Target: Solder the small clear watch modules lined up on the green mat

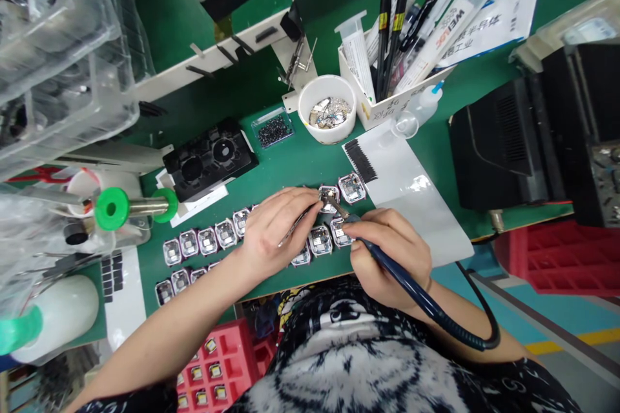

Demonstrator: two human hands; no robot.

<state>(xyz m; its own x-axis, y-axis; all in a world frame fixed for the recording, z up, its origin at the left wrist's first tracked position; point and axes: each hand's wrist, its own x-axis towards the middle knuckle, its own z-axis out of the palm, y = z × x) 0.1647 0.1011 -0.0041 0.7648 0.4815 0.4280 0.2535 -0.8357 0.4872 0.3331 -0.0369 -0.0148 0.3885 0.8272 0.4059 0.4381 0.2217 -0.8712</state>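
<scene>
Two rows of small square watch-like cases with exposed insides run along the green bench. My left hand (281,229) is closed on thin metal tweezers (295,226), whose tip is near one case (329,199) in the back row. My right hand (392,255) grips a soldering iron (371,246) with a dark blue handle and cable, its metal tip angled to that same case. Another case (351,188) sits just right of it, and one (341,231) lies partly behind my right fingers. My left hand hides part of the rows.
A white cup (327,135) of small parts, a clear box (274,131) of tiny black pieces and a pen box (382,113) stand behind. Black equipment (498,148) is right, a white bottle (62,310) left, a red tray (232,355) below.
</scene>
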